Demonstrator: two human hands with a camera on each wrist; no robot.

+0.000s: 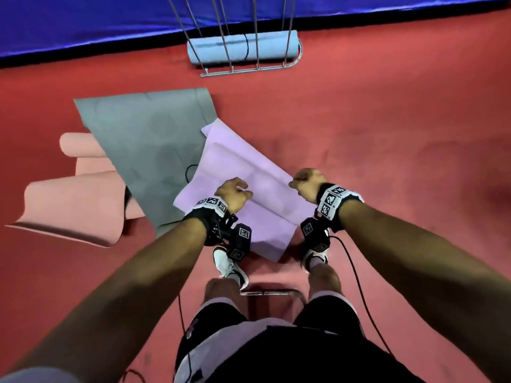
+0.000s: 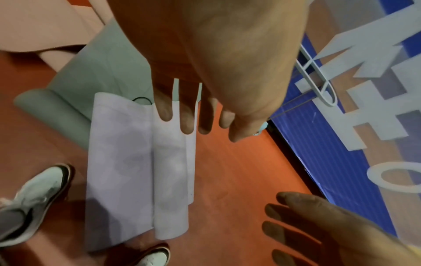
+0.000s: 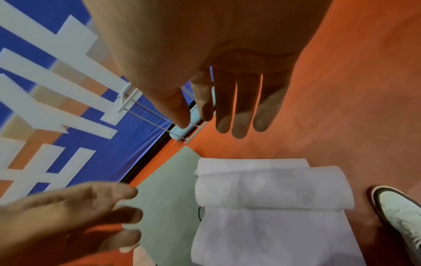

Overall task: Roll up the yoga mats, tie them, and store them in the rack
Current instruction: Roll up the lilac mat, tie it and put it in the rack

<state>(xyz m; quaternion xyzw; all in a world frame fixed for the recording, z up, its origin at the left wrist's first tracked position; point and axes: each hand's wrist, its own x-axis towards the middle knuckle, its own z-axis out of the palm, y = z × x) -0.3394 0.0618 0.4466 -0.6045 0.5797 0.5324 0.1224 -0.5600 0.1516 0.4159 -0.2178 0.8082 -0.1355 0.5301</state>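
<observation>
I've got one mat (image 1: 249,183) at my feet, overlapping another mat (image 1: 149,150) to its left; the rack (image 1: 243,53) stands beyond, holding a rolled mat (image 1: 271,45).

Red floor (image 1: 387,134) with our mats spread on it
We see a lilac mat (image 1: 243,172) loosely folded by our feet, overlapping a grey mat (image 1: 143,139) that lies across a pink mat (image 1: 72,205); near the blue wall pad (image 1: 83,20) a wire rack (image 1: 246,70) stands, holding a rolled light-blue mat (image 1: 240,48)
</observation>
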